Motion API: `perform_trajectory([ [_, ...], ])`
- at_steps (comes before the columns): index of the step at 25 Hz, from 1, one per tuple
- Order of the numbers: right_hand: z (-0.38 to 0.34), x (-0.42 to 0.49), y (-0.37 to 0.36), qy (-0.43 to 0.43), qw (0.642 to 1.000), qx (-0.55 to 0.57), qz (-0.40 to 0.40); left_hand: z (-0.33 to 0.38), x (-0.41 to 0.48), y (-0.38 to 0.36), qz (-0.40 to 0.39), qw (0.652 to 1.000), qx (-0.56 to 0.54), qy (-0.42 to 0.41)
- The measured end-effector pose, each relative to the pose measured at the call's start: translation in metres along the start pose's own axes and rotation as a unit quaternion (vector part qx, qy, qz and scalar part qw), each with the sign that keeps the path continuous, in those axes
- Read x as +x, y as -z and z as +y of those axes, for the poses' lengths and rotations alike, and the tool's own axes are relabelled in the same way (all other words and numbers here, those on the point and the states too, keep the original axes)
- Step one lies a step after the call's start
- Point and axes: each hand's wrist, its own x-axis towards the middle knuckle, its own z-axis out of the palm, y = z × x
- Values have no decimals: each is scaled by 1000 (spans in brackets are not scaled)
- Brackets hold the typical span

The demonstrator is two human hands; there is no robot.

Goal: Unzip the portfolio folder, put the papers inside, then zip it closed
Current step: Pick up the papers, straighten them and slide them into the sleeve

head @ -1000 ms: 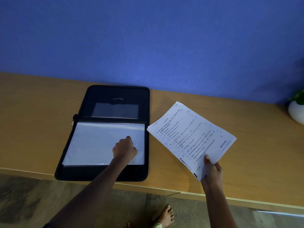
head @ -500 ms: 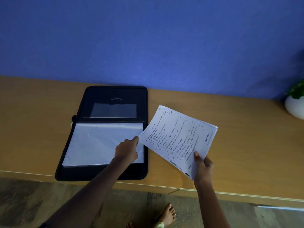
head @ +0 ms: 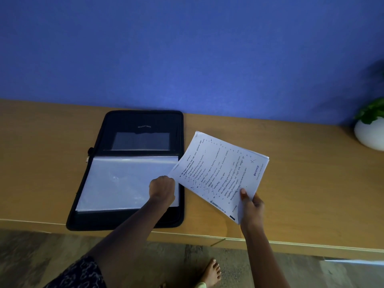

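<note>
The black portfolio folder [head: 143,121] lies open on the wooden table [head: 301,183], its clear plastic sleeve [head: 116,183] facing up on the near half. My left hand [head: 162,189] is closed at the sleeve's right edge, pinching it; whether it also touches the papers' corner I cannot tell. My right hand [head: 250,206] holds a stack of printed papers [head: 220,173] by its near corner, tilted, with its left corner over the folder's right edge, just by my left hand.
A white pot with a green plant [head: 372,132] stands at the far right of the table. A blue wall [head: 187,55] backs the table. My bare foot [head: 211,273] is on the floor below the table's front edge.
My right hand has carried the papers leftward, from the bare table to the folder's right edge. My left hand has slid right along the sleeve to its right edge.
</note>
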Motion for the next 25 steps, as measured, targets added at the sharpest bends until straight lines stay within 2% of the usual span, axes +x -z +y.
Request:
perform_trajectory([
  [4,2,0,-1,-1,1000,-14,-2,2,0,-1,-18,999,32,-1],
  [9,9,-5,-9,-7,1000,-2,14,0,1,5,7,1000,15,-1],
  [15,22,-13,-13,-50,998,-18,-25,0,-2,11,17,1000,7,-15],
  [17,24,-12,-9,-65,997,-26,-29,-1,-6,12,3,1000,-28,-9],
  [23,31,-13,12,-103,989,-75,-71,-2,-19,3,-127,975,-179,-22],
  [25,35,-14,17,-116,989,-73,-65,-5,-17,0,-123,966,-229,-7],
])
